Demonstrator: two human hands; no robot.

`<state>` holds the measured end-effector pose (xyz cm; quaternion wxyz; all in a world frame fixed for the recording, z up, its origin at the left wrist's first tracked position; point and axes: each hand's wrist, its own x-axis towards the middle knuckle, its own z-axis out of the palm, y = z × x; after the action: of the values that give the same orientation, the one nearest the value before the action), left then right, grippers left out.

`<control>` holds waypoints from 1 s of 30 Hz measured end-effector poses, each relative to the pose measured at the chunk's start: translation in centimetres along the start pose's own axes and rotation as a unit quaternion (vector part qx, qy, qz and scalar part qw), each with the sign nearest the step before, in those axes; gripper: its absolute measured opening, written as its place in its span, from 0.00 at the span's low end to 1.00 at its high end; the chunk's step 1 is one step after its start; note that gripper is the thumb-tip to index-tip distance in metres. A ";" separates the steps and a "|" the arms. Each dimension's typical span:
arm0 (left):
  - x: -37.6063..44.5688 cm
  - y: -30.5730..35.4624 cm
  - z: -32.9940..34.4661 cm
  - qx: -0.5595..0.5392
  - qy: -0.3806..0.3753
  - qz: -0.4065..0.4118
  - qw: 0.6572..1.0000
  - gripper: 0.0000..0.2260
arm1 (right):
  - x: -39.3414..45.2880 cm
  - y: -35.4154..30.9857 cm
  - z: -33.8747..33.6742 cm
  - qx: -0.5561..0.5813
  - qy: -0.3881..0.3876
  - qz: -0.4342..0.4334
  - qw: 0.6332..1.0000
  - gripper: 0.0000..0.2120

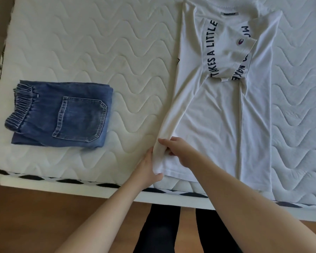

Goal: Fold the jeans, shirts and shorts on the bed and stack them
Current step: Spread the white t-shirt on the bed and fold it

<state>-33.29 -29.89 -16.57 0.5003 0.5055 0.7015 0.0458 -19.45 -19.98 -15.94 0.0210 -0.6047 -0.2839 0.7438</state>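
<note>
Jeans (60, 114): folded, set at the bed's (98, 42) left; done. Shirt (224, 110): right of them, sleeves turned in, lengthwise folds under way; crosswise fold and stacking remain for you. Your left hand (150, 168) and right hand (179, 152): both pinch its near-left hem corner.

jeans (62, 114): blue denim, pale stitching | shirt (217, 115): white, dark lettering | bed (98, 42): white, wavy quilting, black-and-white edge | floor (35, 216): brown wood
</note>
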 end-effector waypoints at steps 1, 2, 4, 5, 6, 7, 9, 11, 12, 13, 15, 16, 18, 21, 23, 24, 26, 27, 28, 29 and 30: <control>-0.6 -0.5 -0.2 -0.024 -0.017 0.028 0.999 0.38 | -0.1 0.2 0.2 0.017 -0.008 -0.004 1.000 0.13; -1.2 -1.1 -0.3 -0.039 -0.032 0.051 0.997 0.40 | -0.2 0.4 0.3 0.039 -0.021 -0.007 0.999 0.13; -2.3 -2.2 -0.2 -0.037 -0.045 0.073 0.996 0.45 | -0.6 0.7 0.3 0.070 -0.045 -0.006 0.996 0.14; -2.6 -2.6 0.1 -0.039 -0.039 0.073 0.996 0.46 | -0.7 0.8 0.3 0.070 -0.047 -0.004 0.996 0.14; -2.8 -2.8 0.5 -0.047 -0.023 0.071 0.996 0.45 | -0.8 0.9 0.3 0.066 -0.042 -0.003 0.997 0.14; -2.9 -2.8 1.1 -0.057 -0.002 0.067 0.996 0.43 | -0.9 1.2 0.2 0.065 -0.036 -0.002 0.997 0.14; -2.8 -2.5 2.4 -0.060 0.047 0.062 0.995 0.35 | -1.1 1.7 -0.2 0.079 -0.028 -0.006 0.996 0.13; -2.8 -1.6 3.8 -0.063 0.091 0.049 0.993 0.31 | -1.6 2.3 -0.9 0.079 -0.024 -0.018 0.996 0.11; -3.0 -0.9 4.5 -0.074 0.105 0.031 0.991 0.29 | -2.1 2.7 -1.3 0.076 -0.023 -0.026 0.997 0.10; -3.2 -0.1 5.1 -0.087 0.116 0.010 0.989 0.27 | -2.6 3.1 -1.8 0.074 -0.023 -0.035 0.996 0.09; -3.5 1.3 6.4 -0.100 0.143 -0.029 0.984 0.22 | -3.7 4.0 -2.6 0.072 -0.024 -0.052 0.996 0.10; -3.5 1.9 7.0 -0.101 0.164 -0.044 0.980 0.20 | -4.2 4.4 -3.1 0.072 -0.019 -0.059 0.995 0.11; -3.6 2.7 7.7 -0.098 0.208 -0.063 0.971 0.17 | -5.0 5.3 -3.9 0.063 0.015 -0.075 0.995 0.12; -3.8 3.2 8.3 -0.071 0.235 -0.064 0.967 0.17 | -5.6 7.2 -5.4 0.004 0.105 -0.096 0.990 0.08; -4.1 3.4 8.6 -0.022 0.238 -0.048 0.970 0.18 | -5.9 8.5 -6.4 -0.026 0.137 -0.087 0.986 0.06; -4.2 3.4 8.7 -0.001 0.239 -0.045 0.970 0.19 | -6.0 9.2 -6.7 -0.039 0.139 -0.073 0.987 0.07; -4.4 3.3 8.9 0.023 0.245 -0.049 0.968 0.22 | -6.0 10.2 -7.1 -0.077 0.133 -0.052 0.987 0.08; -4.4 3.3 9.0 0.031 0.248 -0.051 0.967 0.22 | -6.0 10.6 -7.2 -0.095 0.133 -0.048 0.985 0.08; -4.4 3.2 9.1 0.039 0.249 -0.052 0.966 0.21 | -5.9 10.8 -7.2 -0.104 0.136 -0.047 0.984 0.08; -4.3 3.1 9.1 0.049 0.247 -0.052 0.966 0.21 | -5.7 10.9 -7.2 -0.105 0.137 -0.048 0.984 0.09; -4.3 3.0 9.1 0.060 0.246 -0.052 0.966 0.21 | -5.7 11.0 -7.0 -0.101 0.134 -0.049 0.985 0.10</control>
<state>-24.51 -35.65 -16.57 0.2830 0.4704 0.8298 0.1003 -8.12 -28.52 -16.57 0.0340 -0.6833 -0.3815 0.6217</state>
